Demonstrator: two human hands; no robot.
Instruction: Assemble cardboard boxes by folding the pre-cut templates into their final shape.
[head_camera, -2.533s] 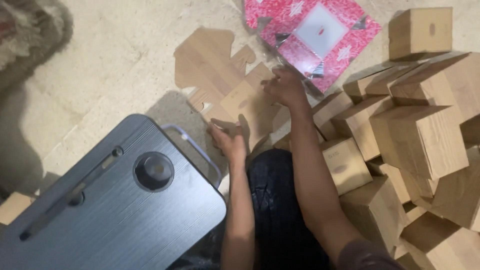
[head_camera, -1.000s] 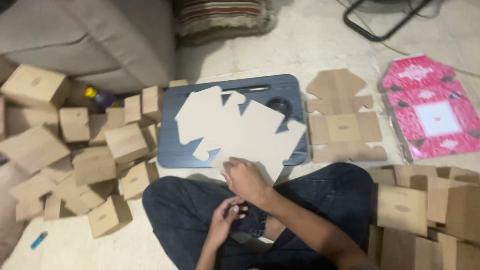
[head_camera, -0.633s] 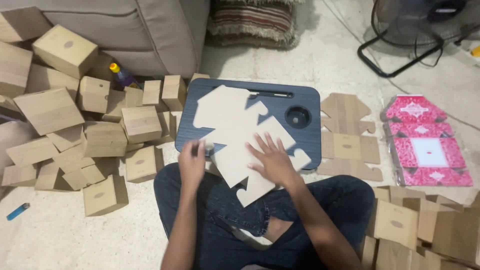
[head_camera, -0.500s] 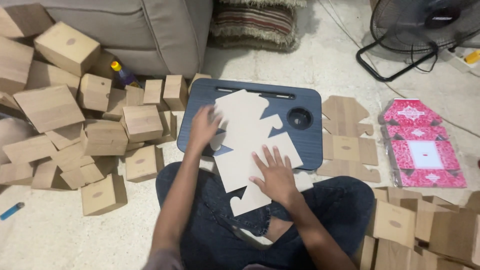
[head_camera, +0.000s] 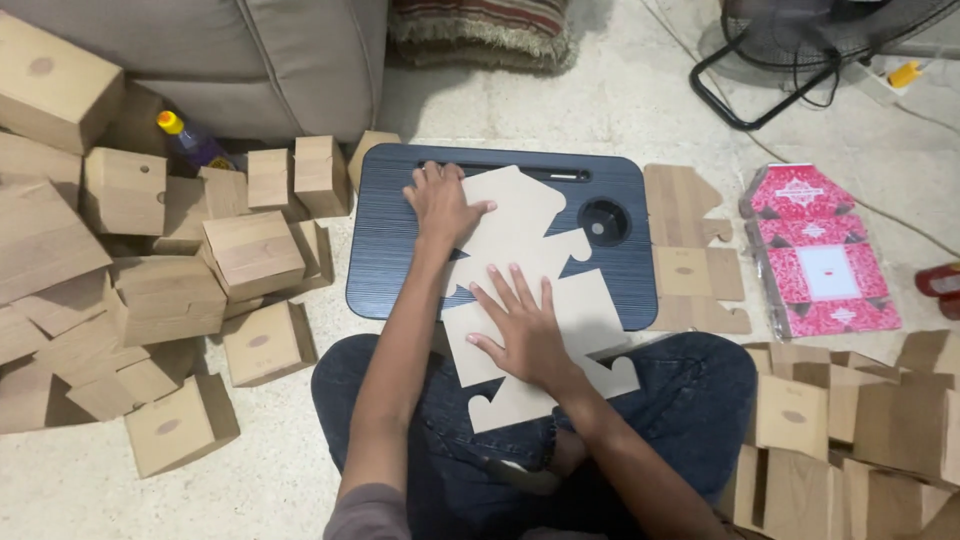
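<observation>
The person sits cross-legged on the floor, jeans (head_camera: 690, 400) nearest the camera. The right hand (head_camera: 522, 330) lies flat, fingers spread, pressing on the lower half of an unfolded box blank (head_camera: 530, 290); it grips nothing. The blank's near end hangs over the lap desk's front edge onto the person's lap, and its far end reaches almost to the desk's back edge. The left hand (head_camera: 440, 203) rests on the lap desk (head_camera: 400, 260) near its back edge, fingers loosely spread, thumb and fingertips touching the blank's far left edge; whether it pinches the card I cannot tell. A round cup recess (head_camera: 604, 221) sits toward the desk's back right corner, just beside the blank. Folded cardboard boxes (head_camera: 180, 300) are heaped on the floor to the left, and more boxes (head_camera: 860, 420) to the right. Flat blanks (head_camera: 690, 250) lie beside the desk's right edge, then red printed blanks (head_camera: 820, 250). Farther off are a sofa (head_camera: 250, 60), a bottle (head_camera: 190, 140) and a fan base (head_camera: 790, 60).
</observation>
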